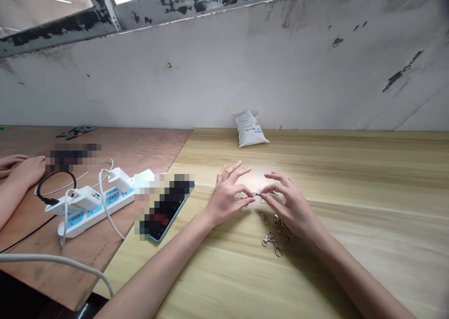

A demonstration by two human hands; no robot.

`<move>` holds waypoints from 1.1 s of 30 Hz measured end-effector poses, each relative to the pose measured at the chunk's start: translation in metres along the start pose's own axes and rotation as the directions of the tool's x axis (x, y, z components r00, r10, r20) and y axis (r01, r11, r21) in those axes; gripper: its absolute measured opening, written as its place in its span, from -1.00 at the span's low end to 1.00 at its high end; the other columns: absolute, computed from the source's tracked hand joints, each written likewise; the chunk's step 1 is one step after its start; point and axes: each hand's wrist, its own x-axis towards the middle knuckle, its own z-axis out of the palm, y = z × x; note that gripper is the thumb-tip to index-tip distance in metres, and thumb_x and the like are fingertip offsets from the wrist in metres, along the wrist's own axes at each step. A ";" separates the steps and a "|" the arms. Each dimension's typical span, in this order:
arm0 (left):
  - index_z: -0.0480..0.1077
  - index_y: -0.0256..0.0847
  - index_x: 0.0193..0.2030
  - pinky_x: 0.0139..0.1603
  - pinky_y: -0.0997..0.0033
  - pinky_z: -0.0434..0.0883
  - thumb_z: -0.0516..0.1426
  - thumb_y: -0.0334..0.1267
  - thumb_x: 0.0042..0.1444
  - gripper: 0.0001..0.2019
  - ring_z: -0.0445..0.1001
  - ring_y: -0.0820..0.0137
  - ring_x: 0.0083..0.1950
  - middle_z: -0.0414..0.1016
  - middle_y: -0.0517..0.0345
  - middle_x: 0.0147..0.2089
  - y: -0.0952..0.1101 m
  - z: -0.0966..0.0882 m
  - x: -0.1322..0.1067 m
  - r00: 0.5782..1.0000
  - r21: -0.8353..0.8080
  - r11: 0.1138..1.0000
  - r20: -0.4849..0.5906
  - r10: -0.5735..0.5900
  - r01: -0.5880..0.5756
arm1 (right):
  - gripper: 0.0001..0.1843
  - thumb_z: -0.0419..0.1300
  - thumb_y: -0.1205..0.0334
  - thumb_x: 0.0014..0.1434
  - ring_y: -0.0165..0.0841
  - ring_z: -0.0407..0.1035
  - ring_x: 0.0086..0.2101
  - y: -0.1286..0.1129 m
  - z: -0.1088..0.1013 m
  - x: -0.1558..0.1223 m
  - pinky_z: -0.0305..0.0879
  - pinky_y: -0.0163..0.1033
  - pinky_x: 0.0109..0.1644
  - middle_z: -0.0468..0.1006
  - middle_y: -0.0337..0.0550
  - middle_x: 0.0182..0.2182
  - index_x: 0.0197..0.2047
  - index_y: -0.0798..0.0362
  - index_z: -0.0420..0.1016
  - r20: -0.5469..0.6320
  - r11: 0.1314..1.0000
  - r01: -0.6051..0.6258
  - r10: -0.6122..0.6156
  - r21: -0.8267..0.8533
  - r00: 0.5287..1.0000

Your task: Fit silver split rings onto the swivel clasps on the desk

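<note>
My left hand (pixel 231 192) and my right hand (pixel 289 202) face each other just above the wooden table (pixel 217 281). Thumb and forefinger of each are pinched at opposite ends of one small metal swivel clasp (pixel 257 194), while the other fingers are raised. Fingertips cover part of that clasp. Close below my right hand lies a loose pile of silver clasps with rings (pixel 271 242), partly hidden by the palm. A few small metal pieces (pixel 242 204) show beneath my left fingers, too small to tell apart.
A white printed pouch (pixel 251 129) stands near the wall. Left of my forearm lies a phone (pixel 168 211), partly pixelated. Beyond it, a power strip (pixel 101 206) with chargers and cables sits on the brown table (pixel 147 143). Another person's hands (pixel 26 169) rest at far left.
</note>
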 end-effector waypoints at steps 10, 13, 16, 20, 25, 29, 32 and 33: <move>0.52 -0.12 -0.33 0.37 -0.08 0.06 0.28 -0.22 0.10 -0.94 0.08 0.16 0.43 0.36 0.12 0.27 0.018 -0.006 0.000 0.994 -0.211 0.972 -0.018 -0.105 0.099 | -0.86 0.15 0.15 0.27 -0.06 0.15 0.23 -0.020 0.004 -0.010 0.19 0.16 0.16 0.39 -0.03 0.13 -0.10 -0.09 0.45 0.070 0.988 0.117 -0.111 -0.103 0.991; 0.52 -0.11 -0.33 0.37 -0.02 0.07 0.27 -0.21 0.11 -0.94 0.10 0.19 0.42 0.38 0.15 0.26 0.025 -0.005 -0.001 0.990 -0.244 0.963 -0.058 -0.131 0.113 | -0.85 0.10 0.21 0.30 -0.07 0.20 0.19 -0.023 0.007 -0.011 0.21 0.12 0.11 0.42 -0.01 0.10 -0.09 -0.08 0.44 0.031 0.977 0.146 -0.143 -0.155 0.989; 0.52 -0.09 -0.31 0.37 0.02 0.06 0.25 -0.21 0.14 -0.95 0.12 0.21 0.40 0.40 0.16 0.23 0.029 -0.005 -0.003 0.982 -0.226 0.967 -0.120 -0.149 0.119 | -0.83 0.05 0.27 0.33 -0.10 0.25 0.14 -0.026 0.011 -0.010 0.22 0.08 0.08 0.45 -0.01 0.05 -0.09 -0.06 0.43 -0.014 0.969 0.164 -0.169 -0.182 0.985; 0.52 -0.07 -0.32 0.37 -0.01 0.04 0.25 -0.22 0.15 -0.96 0.17 0.21 0.36 0.44 0.17 0.17 0.028 -0.004 -0.003 0.964 -0.204 0.967 -0.184 -0.190 0.152 | -0.86 0.07 0.28 0.33 -0.11 0.28 0.12 -0.028 0.012 -0.009 0.20 0.06 0.10 0.48 -0.02 0.02 -0.13 -0.04 0.44 -0.044 0.961 0.188 -0.201 -0.205 0.979; 0.51 -0.10 -0.26 0.33 0.03 0.17 0.29 -0.24 0.09 -0.92 0.21 0.21 0.33 0.46 0.13 0.14 0.021 -0.002 0.000 0.945 -0.357 0.906 -0.144 -0.295 0.229 | -0.85 0.08 0.28 0.32 -0.12 0.29 0.10 -0.028 0.009 -0.009 0.19 0.04 0.09 0.48 -0.03 0.01 -0.12 -0.06 0.46 -0.075 0.961 0.174 -0.194 -0.215 0.978; 0.56 -0.10 -0.30 0.32 0.00 0.21 0.30 -0.20 0.07 -0.92 0.25 0.19 0.30 0.47 0.11 0.13 0.015 -0.001 0.001 0.938 -0.467 0.833 -0.021 -0.347 0.298 | -0.83 0.07 0.26 0.32 -0.11 0.31 0.06 -0.031 0.007 -0.008 0.20 0.06 0.08 0.47 -0.01 0.01 -0.12 -0.07 0.48 -0.081 0.964 0.154 -0.175 -0.215 0.981; 0.57 -0.09 -0.35 0.32 -0.02 0.23 0.29 -0.20 0.08 -0.94 0.27 0.20 0.29 0.47 0.11 0.14 0.013 -0.002 0.002 0.947 -0.512 0.812 0.008 -0.321 0.280 | -0.82 0.05 0.22 0.33 -0.10 0.32 0.05 -0.032 0.004 -0.006 0.23 0.07 0.07 0.46 0.00 0.03 -0.15 -0.08 0.49 -0.061 0.982 0.109 -0.120 -0.156 0.991; 0.57 -0.09 -0.35 0.31 -0.04 0.23 0.29 -0.20 0.09 -0.94 0.27 0.20 0.29 0.46 0.12 0.15 0.013 -0.003 0.002 0.949 -0.513 0.815 0.002 -0.314 0.271 | -0.81 0.04 0.20 0.33 -0.10 0.32 0.05 -0.031 0.002 -0.006 0.25 0.07 0.07 0.46 -0.01 0.03 -0.16 -0.08 0.50 -0.036 0.989 0.094 -0.099 -0.114 0.994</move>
